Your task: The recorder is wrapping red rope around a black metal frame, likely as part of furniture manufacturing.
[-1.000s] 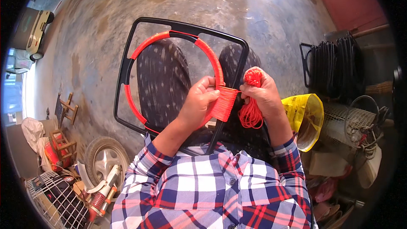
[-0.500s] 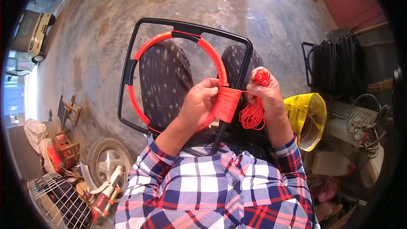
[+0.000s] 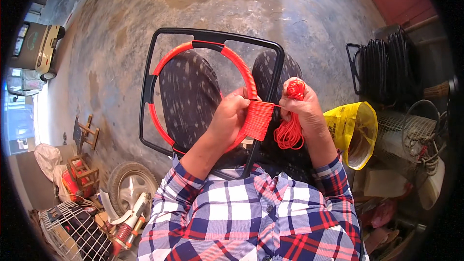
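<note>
A black frame, squared with rounded corners, rests across my lap with a ring inside it. Red cord is wound round stretches of the ring. On the right, a flat band of close cord turns spans from the ring to the frame's side bar. My left hand grips the ring beside the top of this band, thumb pressed down. A hank of red cord is bunched in my right hand, its loops hanging below the fist. A short strand runs taut from the band to that hand.
Several black frames stand stacked at the right, above an open yellow bag and a wire mesh cage. At the lower left are a wheel, a white wire rack and a small wooden stool. A vehicle stands far left.
The frame has tilted and shifted slightly, its top edge a little lower. Both hands keep their grips, and the strand between the band and my right hand stays taut.
</note>
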Tool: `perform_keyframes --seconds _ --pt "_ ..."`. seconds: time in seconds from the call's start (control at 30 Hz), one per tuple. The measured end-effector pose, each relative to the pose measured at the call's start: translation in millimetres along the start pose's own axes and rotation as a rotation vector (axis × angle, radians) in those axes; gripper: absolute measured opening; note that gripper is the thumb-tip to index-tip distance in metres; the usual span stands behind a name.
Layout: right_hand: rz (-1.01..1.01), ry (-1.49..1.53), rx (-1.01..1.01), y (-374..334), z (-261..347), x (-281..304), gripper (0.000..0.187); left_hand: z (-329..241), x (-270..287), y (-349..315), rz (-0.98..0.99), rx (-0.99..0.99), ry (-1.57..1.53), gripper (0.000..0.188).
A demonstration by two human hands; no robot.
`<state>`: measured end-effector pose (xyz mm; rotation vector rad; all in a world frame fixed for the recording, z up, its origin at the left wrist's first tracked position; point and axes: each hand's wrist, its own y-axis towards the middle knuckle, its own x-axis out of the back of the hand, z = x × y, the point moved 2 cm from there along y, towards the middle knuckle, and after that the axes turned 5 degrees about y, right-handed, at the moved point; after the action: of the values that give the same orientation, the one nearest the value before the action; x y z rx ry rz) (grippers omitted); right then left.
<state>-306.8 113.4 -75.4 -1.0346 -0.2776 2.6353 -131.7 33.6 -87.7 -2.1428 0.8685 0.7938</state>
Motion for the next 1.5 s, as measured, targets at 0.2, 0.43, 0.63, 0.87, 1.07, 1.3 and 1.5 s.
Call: perform_keyframes --seconds 0.2,0.43,0.63,0.87,1.07,1.3,1.5 --pt "0.043 0.015 -0.016 -3.5 -1.5 4.3 0.022 4.5 7.0 0.3 -0.009 -0.043 0.06 0.021" --pt "-0.067 -0.116 0.009 -9.1 15.9 14.5 0.017 2.1 2.3 -2.1 -0.002 0.079 0.065 0.025" --pt "-0.255 0.098 0.209 -35.0 54.2 96.2 0.011 0.2 2.5 -3.7 -0.018 0.078 0.113 0.026" --pt "-0.26 0.374 0.448 -42.2 53.7 212.1 0.017 7.8 2.5 0.5 0.053 0.101 0.059 0.025" --pt "-0.919 0.548 0.577 -96.9 107.8 302.5 0.014 -2.4 9.3 -1.3 -0.013 0.014 0.034 0.023" --pt "-0.066 -0.272 0.266 -67.4 57.6 73.7 0.046 0.0 9.1 -2.9 0.003 0.043 0.039 0.026" --pt "0.314 -1.535 0.165 -36.2 19.8 -21.2 0.055 -5.5 -13.0 -10.1 0.057 0.014 -0.08 0.041"
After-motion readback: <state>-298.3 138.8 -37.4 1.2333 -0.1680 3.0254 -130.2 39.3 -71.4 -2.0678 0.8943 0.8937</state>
